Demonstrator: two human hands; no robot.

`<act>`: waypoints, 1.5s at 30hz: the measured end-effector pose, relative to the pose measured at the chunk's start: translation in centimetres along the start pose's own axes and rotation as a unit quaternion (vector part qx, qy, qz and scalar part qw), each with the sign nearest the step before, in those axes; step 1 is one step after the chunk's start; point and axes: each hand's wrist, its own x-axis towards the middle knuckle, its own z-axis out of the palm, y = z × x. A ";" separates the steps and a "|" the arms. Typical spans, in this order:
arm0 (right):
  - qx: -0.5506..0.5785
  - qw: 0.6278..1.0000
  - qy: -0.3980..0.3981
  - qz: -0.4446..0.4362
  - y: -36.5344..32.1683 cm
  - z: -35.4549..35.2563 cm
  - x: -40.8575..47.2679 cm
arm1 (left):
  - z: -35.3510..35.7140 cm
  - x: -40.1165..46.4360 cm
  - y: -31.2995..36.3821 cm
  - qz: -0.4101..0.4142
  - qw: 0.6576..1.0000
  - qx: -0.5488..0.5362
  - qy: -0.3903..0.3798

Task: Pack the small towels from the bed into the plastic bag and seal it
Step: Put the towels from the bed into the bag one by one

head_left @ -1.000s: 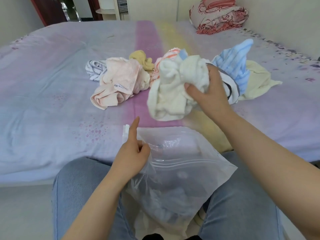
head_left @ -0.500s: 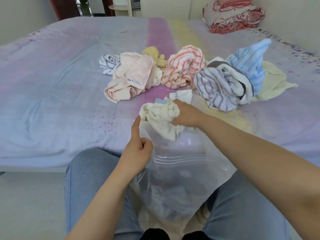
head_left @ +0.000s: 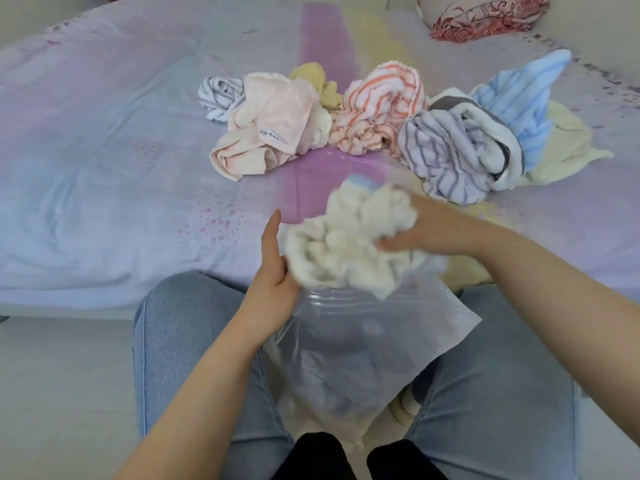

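Closest in, the person's knees in blue jeans [head_left: 180, 341] frame a clear plastic bag [head_left: 374, 348] that hangs between them, its mouth up against the edge of the bed and some pale cloth dimly visible through its lower part. The left hand [head_left: 273, 282] grips the near left rim of the bag's mouth, fingers curled round the plastic out of sight, the thumb standing straight up. Just beside it, the right hand [head_left: 426, 230] has its fingers closed on a crumpled cream towel [head_left: 349, 247] (a strip of pale blue shows at its far edge), and the bundle sits right at the bag's opening, its lower folds touching the rim; how far it is inside I cannot tell.

Farther back on the lilac bed sheet [head_left: 104, 168] lies the waiting heap: a pink towel [head_left: 273, 129], an orange-striped towel [head_left: 381, 112], a grey-striped towel [head_left: 446, 154], a light blue towel [head_left: 519, 102] standing in a peak, and a pale yellow cloth [head_left: 568, 147] spread flat at the right. At the far right corner rests a red-patterned pillow [head_left: 485, 15].
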 end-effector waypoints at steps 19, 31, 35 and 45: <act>-0.312 0.924 -0.213 -0.050 1.3 6.9 2.4 | -0.2 -0.5 0.1 -0.003 1.000 0.011 0.004; -0.150 0.954 0.257 0.031 4.3 -1.7 3.6 | 1.4 1.4 0.7 0.002 1.000 0.022 0.000; -0.269 0.856 0.441 0.011 6.5 -5.1 4.4 | 2.3 2.5 0.8 0.000 0.999 0.036 0.006; -0.276 0.915 0.266 0.127 10.7 -3.8 5.1 | 3.0 3.4 0.5 -0.027 0.998 0.046 0.037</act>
